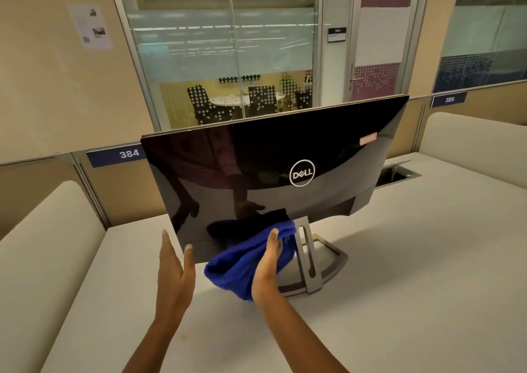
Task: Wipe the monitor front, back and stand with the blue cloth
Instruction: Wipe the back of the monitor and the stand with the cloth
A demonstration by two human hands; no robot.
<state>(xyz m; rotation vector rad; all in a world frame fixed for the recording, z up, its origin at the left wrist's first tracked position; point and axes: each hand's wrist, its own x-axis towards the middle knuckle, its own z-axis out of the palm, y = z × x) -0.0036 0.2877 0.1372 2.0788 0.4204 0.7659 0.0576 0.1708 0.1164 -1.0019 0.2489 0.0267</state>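
Right hand (269,267), low centre, grips the cloth (236,267), a soft blue bunch pressed to the lower back of the monitor (285,155) beside the stand (310,261) neck. Left hand (174,270) is flat with straight fingers, thumb at the panel's lower left edge; I cannot tell contact. The back is glossy black and reflective. I read "DELL" on the logo (302,173). The stand is grey metal with an open-frame foot. The matte white desk (399,272) gives room at right. Tags read "384" (129,153) and "385" (449,99).
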